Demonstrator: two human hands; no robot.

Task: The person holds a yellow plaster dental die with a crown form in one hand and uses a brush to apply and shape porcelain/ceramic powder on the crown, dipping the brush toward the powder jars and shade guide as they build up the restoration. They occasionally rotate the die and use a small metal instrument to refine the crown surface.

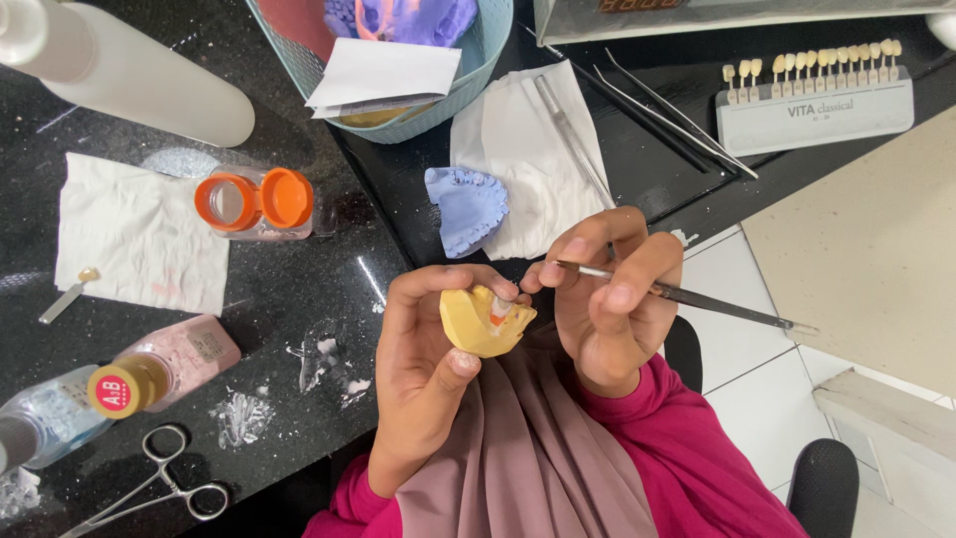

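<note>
Gripping yellow dental cast [480, 324] w/ left hand [423, 374] (right hand [607, 299] fingers pinching brush [677, 294]).

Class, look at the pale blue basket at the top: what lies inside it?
Inside the basket: folded white paper over purple dental casts and something reddish. The paper covers whatever lies beneath it.

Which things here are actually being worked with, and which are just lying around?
In hand:
yellow dental cast, in the left hand
thin brush, in the right hand, tip at the cast

Lying about:
blue dental cast
orange-lidded jar
scissor-handled clamp
tooth shade guide
white bottle
teal basket
</note>
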